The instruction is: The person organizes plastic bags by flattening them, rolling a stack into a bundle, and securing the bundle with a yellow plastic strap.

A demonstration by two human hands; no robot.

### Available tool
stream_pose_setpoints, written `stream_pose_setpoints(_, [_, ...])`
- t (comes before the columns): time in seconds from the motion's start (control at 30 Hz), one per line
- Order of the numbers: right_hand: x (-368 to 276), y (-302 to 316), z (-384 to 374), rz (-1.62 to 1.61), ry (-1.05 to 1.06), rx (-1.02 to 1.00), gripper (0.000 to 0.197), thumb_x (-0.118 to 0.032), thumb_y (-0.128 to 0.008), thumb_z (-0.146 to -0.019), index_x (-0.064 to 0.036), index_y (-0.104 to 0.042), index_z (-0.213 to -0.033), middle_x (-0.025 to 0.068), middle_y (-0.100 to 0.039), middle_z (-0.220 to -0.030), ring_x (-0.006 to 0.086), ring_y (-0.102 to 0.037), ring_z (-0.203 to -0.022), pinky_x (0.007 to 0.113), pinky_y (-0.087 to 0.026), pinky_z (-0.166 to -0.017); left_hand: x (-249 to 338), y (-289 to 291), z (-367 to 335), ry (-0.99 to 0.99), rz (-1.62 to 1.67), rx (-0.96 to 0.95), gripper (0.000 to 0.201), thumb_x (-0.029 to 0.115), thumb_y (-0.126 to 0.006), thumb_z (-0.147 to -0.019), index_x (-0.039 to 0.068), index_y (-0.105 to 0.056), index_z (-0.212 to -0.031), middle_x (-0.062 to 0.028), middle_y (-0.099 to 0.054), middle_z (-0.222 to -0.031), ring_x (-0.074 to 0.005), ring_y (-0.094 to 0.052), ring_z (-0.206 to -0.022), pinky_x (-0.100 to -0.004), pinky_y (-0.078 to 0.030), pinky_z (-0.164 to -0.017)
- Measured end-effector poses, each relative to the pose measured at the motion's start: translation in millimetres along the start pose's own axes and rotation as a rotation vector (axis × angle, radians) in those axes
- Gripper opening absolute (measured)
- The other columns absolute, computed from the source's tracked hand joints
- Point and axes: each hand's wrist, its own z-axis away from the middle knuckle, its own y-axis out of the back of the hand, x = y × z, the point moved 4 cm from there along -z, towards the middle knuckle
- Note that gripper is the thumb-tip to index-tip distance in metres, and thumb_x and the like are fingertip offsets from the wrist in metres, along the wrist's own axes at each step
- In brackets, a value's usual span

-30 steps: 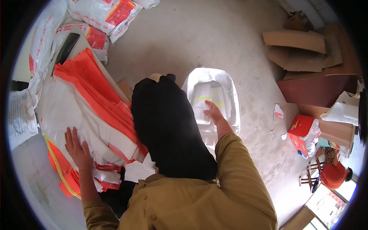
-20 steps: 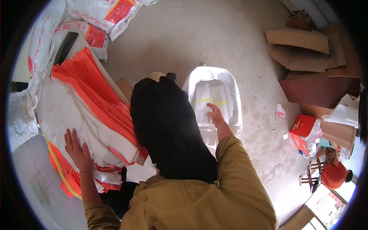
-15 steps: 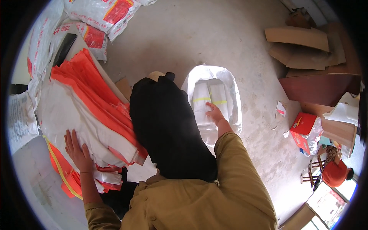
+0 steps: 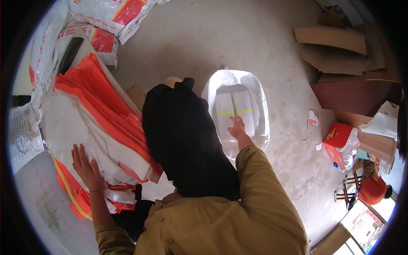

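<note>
My left hand (image 4: 88,168) lies flat, fingers spread, on a pile of white and orange-red sheets (image 4: 80,123) that look like folded plastic sacks. My right hand (image 4: 238,127) reaches into a white, open-mouthed sack (image 4: 262,102) on the floor. Inside it two white packs, a left one (image 4: 224,102) and a right one (image 4: 244,100), lie side by side with yellow bands across them. The right fingers are stretched and slightly apart at the seam between the packs, gripping nothing visible. Whether they touch the packs is hard to tell.
My black-clad leg (image 4: 187,140) stands between pile and sack. Full printed sacks (image 4: 100,40) lie at far left. Cardboard (image 4: 331,40), a dark red panel (image 4: 352,97) and a red box (image 4: 338,135) line the right side. A person in red (image 4: 374,191) sits at far right.
My right hand has drawn slightly back toward me. The two packs now lie closer together, with their yellow bands nearly in one line. My left hand stays in place.
</note>
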Motion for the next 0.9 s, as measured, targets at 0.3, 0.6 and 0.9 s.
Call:
stream_pose_setpoints(0.3, [9, -58, 3, 0.335, 0.142, -0.63, 0.058, -0.025, -0.066, -0.092, -0.0236, -0.053, -0.149, 0.0218, -0.028, -0.166, 0.0389, -0.036, -0.149, 0.043, -0.038, -0.119, 6, 1, -7, 0.009, 0.032, 0.012, 0.062, 0.043, -0.042, -0.101, 0.016, -0.041, -0.157, -0.0116, -0.034, -0.166, -0.0368, -0.026, -0.155, -0.0602, -0.018, -0.122])
stream_pose_setpoints(0.6, [1, -56, -32, -0.055, 0.198, -0.318, 0.037, -0.023, -0.064, -0.091, -0.0103, -0.071, -0.125, 0.0182, -0.065, -0.132, 0.0366, -0.058, -0.126, 0.043, -0.047, -0.109, 13, 4, -7, 0.027, 0.09, 0.04, 0.06, 0.034, -0.05, -0.097, 0.016, -0.047, -0.154, -0.0132, -0.035, -0.165, -0.0381, -0.028, -0.154, -0.0602, -0.019, -0.122])
stream_pose_setpoints(0.9, [58, -47, -55, -0.833, 0.032, -0.437, 0.038, -0.03, -0.058, -0.1, -0.0015, -0.069, -0.123, 0.0144, -0.074, -0.114, 0.0218, -0.066, -0.1, 0.038, -0.053, -0.087, 24, 14, -24, 0.052, 0.173, 0.019, 0.065, 0.032, -0.062, -0.09, 0.019, -0.049, -0.152, -0.014, -0.036, -0.164, -0.0412, -0.031, -0.151, -0.0659, -0.021, -0.119])
